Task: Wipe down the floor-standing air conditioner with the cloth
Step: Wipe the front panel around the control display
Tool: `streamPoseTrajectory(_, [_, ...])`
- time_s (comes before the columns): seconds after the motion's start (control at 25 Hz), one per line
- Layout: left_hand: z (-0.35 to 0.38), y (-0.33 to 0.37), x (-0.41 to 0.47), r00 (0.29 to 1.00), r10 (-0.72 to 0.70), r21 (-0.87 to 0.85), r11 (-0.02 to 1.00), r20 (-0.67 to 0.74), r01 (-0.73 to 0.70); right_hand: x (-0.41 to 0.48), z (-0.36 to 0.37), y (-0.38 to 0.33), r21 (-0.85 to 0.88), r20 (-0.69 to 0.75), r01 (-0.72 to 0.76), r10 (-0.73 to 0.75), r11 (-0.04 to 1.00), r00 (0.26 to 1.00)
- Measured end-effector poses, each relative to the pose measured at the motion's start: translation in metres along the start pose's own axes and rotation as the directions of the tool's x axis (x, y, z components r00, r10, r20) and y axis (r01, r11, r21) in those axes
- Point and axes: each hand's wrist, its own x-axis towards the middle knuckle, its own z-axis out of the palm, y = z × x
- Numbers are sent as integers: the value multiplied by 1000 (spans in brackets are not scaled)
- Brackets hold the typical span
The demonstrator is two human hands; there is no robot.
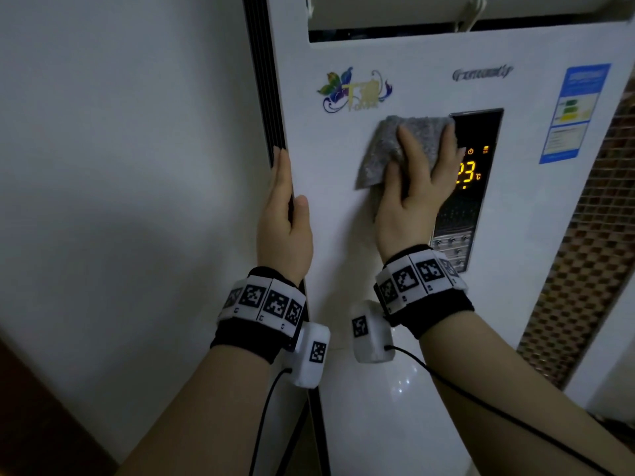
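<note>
The white floor-standing air conditioner (429, 80) fills the right half of the view. A grey cloth (385, 149) lies flat against its front panel, just left of the black display panel (477, 132), which shows orange digits. My right hand (412, 194) presses the cloth to the panel with straight, spread fingers. My left hand (285, 218) rests on the unit's left front edge: its straight fingers lie along the black side strip and its thumb is on the front face.
A plain white wall (120, 166) stands to the left. A blue energy label (574, 111) sits at the unit's upper right. The air outlet slot (446, 30) runs across the top. A brown patterned surface (591, 252) lies to the right. Black cables hang from my wrist trackers.
</note>
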Motion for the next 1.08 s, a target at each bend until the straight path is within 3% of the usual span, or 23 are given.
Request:
streamPoseTrajectory(0.16, [7,5,4,999,11,-5,1000,-49,-11,0,-4,5,-63,86,147,-141,987,986])
streamPoseTrajectory(0.36, [21,16,4,993,99,-1,995,-60,-99,15,-18,13,-60,-39,-17,14,998,999])
streamPoseTrajectory(0.48, [31,18,4,989,145,85,986,-42,-141,8,-21,19,-113,95,146,-135,983,986])
streamPoseTrajectory(0.64, [40,19,6,987,155,193,971,-50,-143,34,-38,31,-58,-42,-72,70,996,997])
streamPoseTrajectory(0.84, [56,25,6,985,159,343,931,-73,-125,24,-45,41,-101,91,109,-100,989,991])
streamPoseTrajectory(1.0, [64,26,6,984,157,410,906,-87,-108,50,-56,48,-37,-76,-131,128,991,989])
streamPoseTrajectory(1.08, [69,27,5,985,151,455,885,-87,-96,41,-53,47,-90,-3,-49,49,995,999])
